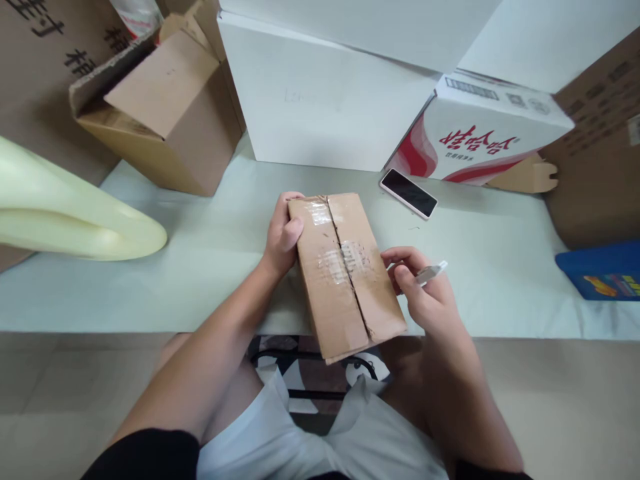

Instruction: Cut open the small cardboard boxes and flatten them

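A small brown cardboard box (345, 273) with clear tape along its top seam lies on the pale table (210, 253), its near end jutting over the table's front edge. My left hand (281, 235) grips the box's far left corner, fingers curled round the edge. My right hand (423, 293) sits just right of the box, closed on a small silver-grey cutter (431, 272) whose tip points right, away from the box.
A smartphone (409, 193) lies face up behind the box. An open brown carton (165, 113), a large white box (330, 93) and a red-and-white printed carton (475, 133) stand at the back. A cream plastic object (65, 207) lies left, a blue item (605, 270) right.
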Demonstrator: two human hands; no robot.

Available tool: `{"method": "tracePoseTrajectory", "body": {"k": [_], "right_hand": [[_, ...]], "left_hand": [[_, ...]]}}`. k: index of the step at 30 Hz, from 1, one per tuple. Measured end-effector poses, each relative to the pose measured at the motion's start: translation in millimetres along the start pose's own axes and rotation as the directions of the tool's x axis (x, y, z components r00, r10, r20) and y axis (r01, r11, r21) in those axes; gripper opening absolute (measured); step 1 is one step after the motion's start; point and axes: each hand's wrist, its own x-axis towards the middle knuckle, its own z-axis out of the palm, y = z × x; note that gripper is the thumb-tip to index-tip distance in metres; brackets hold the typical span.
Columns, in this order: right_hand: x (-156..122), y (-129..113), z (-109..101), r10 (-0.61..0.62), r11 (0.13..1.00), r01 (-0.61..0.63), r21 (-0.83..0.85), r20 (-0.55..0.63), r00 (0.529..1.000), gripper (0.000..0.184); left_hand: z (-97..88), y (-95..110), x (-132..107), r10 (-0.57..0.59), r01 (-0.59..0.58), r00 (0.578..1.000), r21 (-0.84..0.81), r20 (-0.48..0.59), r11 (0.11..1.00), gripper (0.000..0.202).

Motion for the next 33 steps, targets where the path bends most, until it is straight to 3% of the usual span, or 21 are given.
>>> {"method": "tracePoseTrajectory", "body": {"k": [13, 33], "right_hand": [[-1.4, 0.1, -0.5, 0.007, 1.000, -0.007, -0.027, 0.000, 1.000, 0.046], [-0.9, -0.5, 0.0, 0.002, 0.999, -0.002, -0.032, -0.003, 1.000, 0.046]], "left_hand": [[-2.1, -2.9, 0.6, -0.003, 0.003, 1.000, -0.004, -0.010, 1.000, 0.040], [-2.7, -2.1, 0.7, -0.004, 0.004, 1.000, 0.014, -0.005, 1.000, 0.044]]}}
